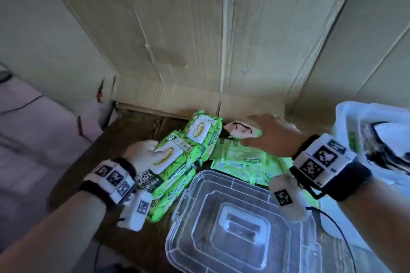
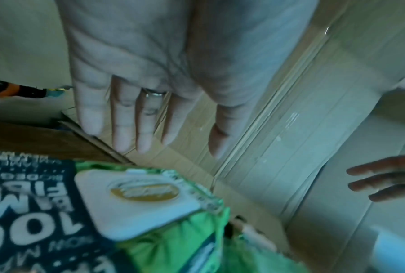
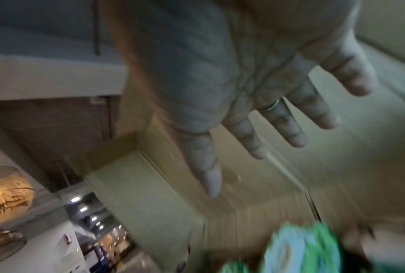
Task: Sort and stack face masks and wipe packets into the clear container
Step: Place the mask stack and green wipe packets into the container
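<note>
Left hand (image 1: pixel 142 150) flat, fingers straight, over the top green wipe packet (image 1: pixel 170 155) of a stack on the counter (image 1: pixel 142 124). Right hand (image 1: pixel 273 133) spread, empty, above flat wipe packets (image 1: pixel 248 162) and a face mask (image 1: pixel 239 129). Clear lid (image 1: pixel 235 224) lies nearest; clear container (image 1: pixel 372 131) sits far right.
</note>
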